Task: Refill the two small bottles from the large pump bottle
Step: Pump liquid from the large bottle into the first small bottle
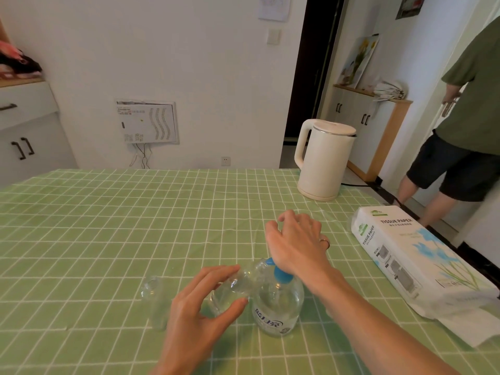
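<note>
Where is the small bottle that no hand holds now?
In the head view, the free bottle stands on the green tablecloth, just left of the left hand.

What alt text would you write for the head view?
A left hand holds a small clear bottle tilted toward the spout of a large pump bottle, while the right hand rests on its blue pump. A second small bottle stands beside them.
</note>
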The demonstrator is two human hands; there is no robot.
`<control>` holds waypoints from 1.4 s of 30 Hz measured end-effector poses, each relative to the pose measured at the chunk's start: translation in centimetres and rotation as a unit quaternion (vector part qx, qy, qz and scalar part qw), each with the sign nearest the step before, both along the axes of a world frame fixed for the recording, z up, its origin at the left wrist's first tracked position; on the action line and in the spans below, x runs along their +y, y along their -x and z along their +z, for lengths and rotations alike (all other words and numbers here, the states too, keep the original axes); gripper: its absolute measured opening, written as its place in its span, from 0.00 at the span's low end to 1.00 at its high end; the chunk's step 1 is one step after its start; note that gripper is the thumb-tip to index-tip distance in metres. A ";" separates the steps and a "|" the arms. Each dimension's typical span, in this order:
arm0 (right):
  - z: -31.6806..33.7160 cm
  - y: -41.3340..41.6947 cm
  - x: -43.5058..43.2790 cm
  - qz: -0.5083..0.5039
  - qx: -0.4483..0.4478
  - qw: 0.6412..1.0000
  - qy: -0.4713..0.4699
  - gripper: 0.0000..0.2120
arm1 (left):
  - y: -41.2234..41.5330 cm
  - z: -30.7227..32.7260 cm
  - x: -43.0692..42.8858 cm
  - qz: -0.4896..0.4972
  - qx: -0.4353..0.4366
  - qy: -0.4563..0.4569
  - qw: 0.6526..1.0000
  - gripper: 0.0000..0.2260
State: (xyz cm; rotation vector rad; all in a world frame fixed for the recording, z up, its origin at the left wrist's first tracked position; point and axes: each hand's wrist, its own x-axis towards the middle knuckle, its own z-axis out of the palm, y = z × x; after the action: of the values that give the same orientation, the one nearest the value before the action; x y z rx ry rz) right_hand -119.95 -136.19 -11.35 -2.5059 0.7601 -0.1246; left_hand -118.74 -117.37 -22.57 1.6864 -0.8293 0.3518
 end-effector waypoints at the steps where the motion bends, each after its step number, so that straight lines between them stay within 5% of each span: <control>1: 0.1 0.0 0.0 0.001 -0.006 1.000 0.005 0.22 | 0.0 0.0 0.0 0.000 0.000 0.000 1.000 0.20; 42: -0.5 -0.3 -0.1 -0.006 -0.032 0.999 0.014 0.27 | -0.1 -0.2 -0.1 0.001 -0.003 0.005 1.000 0.19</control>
State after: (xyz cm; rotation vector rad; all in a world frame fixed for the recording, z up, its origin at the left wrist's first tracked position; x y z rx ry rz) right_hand -119.64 -136.28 -11.88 -2.5116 0.7516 -0.2199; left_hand -118.63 -117.42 -22.78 1.6779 -0.8305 0.3619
